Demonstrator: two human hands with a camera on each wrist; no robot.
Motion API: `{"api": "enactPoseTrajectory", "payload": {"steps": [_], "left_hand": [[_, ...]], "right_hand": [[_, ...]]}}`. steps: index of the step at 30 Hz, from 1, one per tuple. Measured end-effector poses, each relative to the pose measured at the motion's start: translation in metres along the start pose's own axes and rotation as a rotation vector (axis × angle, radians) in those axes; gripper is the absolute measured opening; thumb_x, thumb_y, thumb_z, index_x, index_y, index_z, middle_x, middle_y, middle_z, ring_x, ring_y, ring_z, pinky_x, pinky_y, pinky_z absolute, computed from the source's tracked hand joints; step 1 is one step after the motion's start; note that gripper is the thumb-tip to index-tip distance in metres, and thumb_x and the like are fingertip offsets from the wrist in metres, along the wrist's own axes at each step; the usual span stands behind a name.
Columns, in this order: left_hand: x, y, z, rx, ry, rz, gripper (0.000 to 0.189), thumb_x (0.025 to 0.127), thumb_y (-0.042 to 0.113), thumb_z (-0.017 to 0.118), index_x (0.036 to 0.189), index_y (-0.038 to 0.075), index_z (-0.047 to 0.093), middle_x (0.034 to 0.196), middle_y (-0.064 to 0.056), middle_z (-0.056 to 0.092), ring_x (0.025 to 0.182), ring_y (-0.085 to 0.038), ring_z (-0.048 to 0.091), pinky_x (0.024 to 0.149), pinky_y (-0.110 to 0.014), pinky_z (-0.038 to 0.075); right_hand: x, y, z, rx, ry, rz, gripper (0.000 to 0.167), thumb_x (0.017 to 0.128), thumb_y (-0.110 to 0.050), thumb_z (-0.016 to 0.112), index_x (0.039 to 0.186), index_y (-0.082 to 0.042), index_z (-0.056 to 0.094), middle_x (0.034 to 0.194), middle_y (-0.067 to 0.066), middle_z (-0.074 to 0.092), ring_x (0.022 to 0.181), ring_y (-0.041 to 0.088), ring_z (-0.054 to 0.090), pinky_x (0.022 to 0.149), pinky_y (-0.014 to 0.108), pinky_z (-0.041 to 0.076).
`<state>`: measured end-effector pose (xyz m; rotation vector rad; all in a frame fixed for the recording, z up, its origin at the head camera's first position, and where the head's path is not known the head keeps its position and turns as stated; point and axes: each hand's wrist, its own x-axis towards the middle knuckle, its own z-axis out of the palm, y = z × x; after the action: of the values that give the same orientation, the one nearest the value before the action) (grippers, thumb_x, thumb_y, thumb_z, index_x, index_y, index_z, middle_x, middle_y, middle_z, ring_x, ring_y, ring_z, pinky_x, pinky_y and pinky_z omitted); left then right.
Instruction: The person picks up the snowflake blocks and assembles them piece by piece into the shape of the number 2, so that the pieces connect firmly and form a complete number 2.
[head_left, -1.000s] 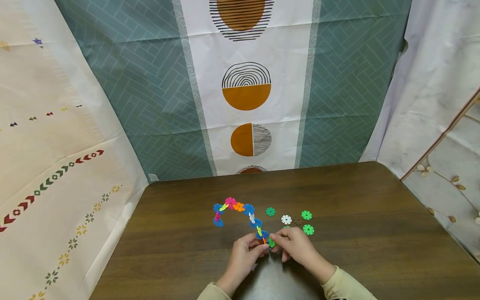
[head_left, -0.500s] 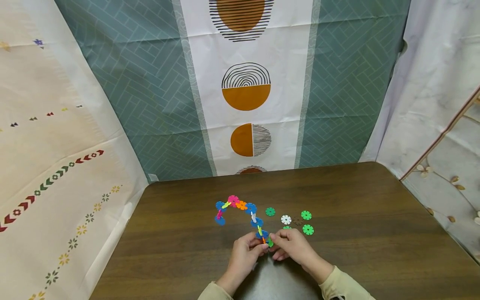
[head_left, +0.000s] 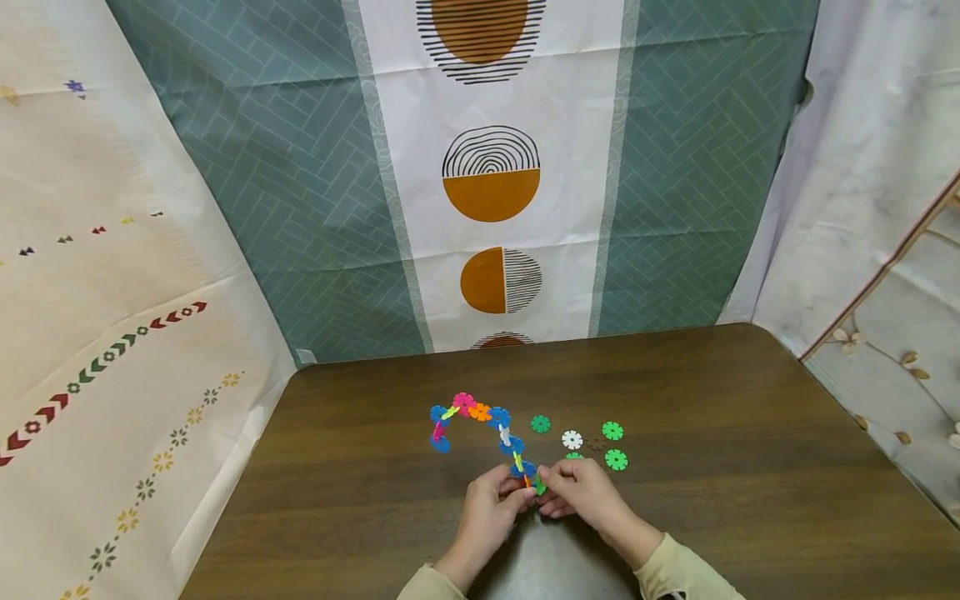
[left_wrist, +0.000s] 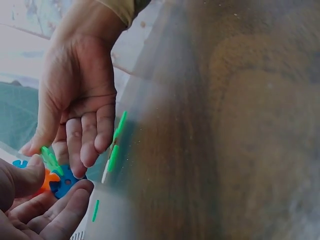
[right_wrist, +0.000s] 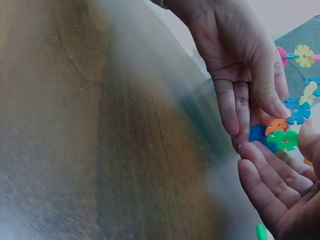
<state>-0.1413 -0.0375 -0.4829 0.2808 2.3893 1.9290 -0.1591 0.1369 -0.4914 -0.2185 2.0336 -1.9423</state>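
A curved chain of notched plastic flower discs [head_left: 464,405], in blue, pink, orange, yellow and white, arches over the wooden table. At its near end my left hand [head_left: 483,510] pinches the chain between thumb and fingers, around an orange disc [right_wrist: 276,125] and a dark blue disc [left_wrist: 64,188]. My right hand [head_left: 592,497] holds a green disc [right_wrist: 285,140] between thumb and fingers, edge against the blue disc at the chain's end. Whether their notches interlock cannot be told. In the right wrist view the fingertips of both hands nearly meet below the discs.
Loose discs lie beyond my right hand: a dark green disc [head_left: 540,424], a white disc [head_left: 572,439], a brown disc [head_left: 596,442] and several bright green discs [head_left: 617,459], one partly hidden by that hand. Patterned cloths [head_left: 491,192] hang behind the wooden table [head_left: 360,517].
My right hand's lower fingers have curled in closer to the chain's end, and the hand has shifted slightly left with the green disc. The chain rocked a little; my left hand stays nearly still.
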Motion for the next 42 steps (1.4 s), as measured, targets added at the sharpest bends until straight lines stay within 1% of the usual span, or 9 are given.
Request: {"api": "enactPoseTrajectory", "payload": {"steps": [3,7,13,16,20,24,30,37,42], "left_hand": [[0.002,-0.005,0.0,-0.039,0.0,-0.001,0.011,0.088,-0.002,0.068,0.097,-0.007,0.066,0.087,-0.014,0.073,0.076,-0.022,0.069,0.067,-0.029,0.057],[0.002,-0.008,0.0,-0.063,-0.003,-0.017,0.013,0.088,-0.004,0.067,0.101,-0.008,0.065,0.088,-0.018,0.072,0.074,-0.032,0.07,0.066,-0.038,0.058],[0.003,-0.014,-0.002,-0.061,-0.002,-0.041,0.018,0.09,0.001,0.067,0.107,-0.003,0.065,0.09,-0.017,0.072,0.074,-0.033,0.069,0.062,-0.037,0.058],[0.002,-0.008,-0.005,-0.058,0.005,-0.037,0.018,0.09,-0.002,0.066,0.108,-0.004,0.064,0.091,-0.019,0.071,0.076,-0.036,0.068,0.064,-0.041,0.058],[-0.001,0.002,-0.007,-0.029,0.015,-0.031,0.017,0.09,-0.004,0.064,0.107,-0.007,0.064,0.091,-0.02,0.071,0.078,-0.037,0.066,0.065,-0.044,0.057],[0.001,-0.007,-0.009,-0.033,0.015,-0.031,0.017,0.091,-0.002,0.065,0.108,-0.005,0.064,0.093,-0.017,0.071,0.079,-0.034,0.067,0.067,-0.041,0.057],[0.003,-0.021,-0.01,-0.077,0.004,-0.034,0.018,0.091,0.0,0.066,0.108,-0.003,0.064,0.094,-0.014,0.072,0.082,-0.029,0.068,0.068,-0.037,0.057],[0.001,-0.019,-0.013,-0.098,-0.023,-0.031,0.018,0.092,0.0,0.064,0.109,-0.004,0.062,0.096,-0.016,0.071,0.085,-0.033,0.068,0.069,-0.042,0.057],[0.0,-0.017,-0.013,-0.089,-0.029,-0.03,0.017,0.093,0.001,0.064,0.109,-0.003,0.062,0.096,-0.015,0.071,0.086,-0.032,0.068,0.069,-0.039,0.058]], "right_hand": [[0.0,-0.001,-0.001,-0.007,0.001,0.001,0.04,0.1,-0.029,0.057,0.094,0.01,0.064,0.081,0.023,0.069,0.065,0.024,0.069,0.061,0.036,0.058],[-0.001,-0.004,-0.002,-0.112,0.024,-0.029,0.04,0.098,-0.032,0.059,0.094,0.006,0.067,0.077,0.017,0.07,0.056,0.021,0.065,0.054,0.034,0.056],[-0.002,-0.007,-0.021,-0.486,0.186,-0.108,0.021,0.093,-0.027,0.068,0.09,-0.006,0.071,0.068,0.002,0.067,0.045,0.013,0.054,0.045,0.028,0.048],[-0.004,-0.009,-0.035,-0.638,0.276,-0.11,0.006,0.087,-0.017,0.074,0.085,-0.013,0.07,0.067,-0.006,0.063,0.048,0.01,0.052,0.048,0.027,0.045],[-0.007,-0.011,-0.055,-0.823,0.346,-0.122,0.01,0.081,-0.011,0.078,0.083,-0.015,0.07,0.07,-0.009,0.059,0.06,0.01,0.051,0.058,0.031,0.043],[-0.01,-0.01,-0.07,-0.956,0.376,-0.125,0.013,0.079,-0.012,0.08,0.088,-0.011,0.071,0.075,-0.004,0.061,0.068,0.015,0.056,0.061,0.037,0.045],[-0.01,-0.005,-0.081,-1.014,0.362,-0.071,0.023,0.078,-0.015,0.082,0.097,-0.008,0.07,0.082,0.002,0.061,0.075,0.02,0.058,0.06,0.04,0.046],[-0.01,0.0,-0.085,-1.046,0.351,-0.072,0.027,0.076,-0.014,0.084,0.091,-0.009,0.062,0.081,0.002,0.057,0.072,0.018,0.055,0.058,0.037,0.044],[-0.011,-0.002,-0.081,-1.0,0.362,-0.074,0.033,0.076,-0.012,0.084,0.087,-0.01,0.052,0.075,-0.001,0.055,0.065,0.016,0.05,0.056,0.034,0.04]]}}
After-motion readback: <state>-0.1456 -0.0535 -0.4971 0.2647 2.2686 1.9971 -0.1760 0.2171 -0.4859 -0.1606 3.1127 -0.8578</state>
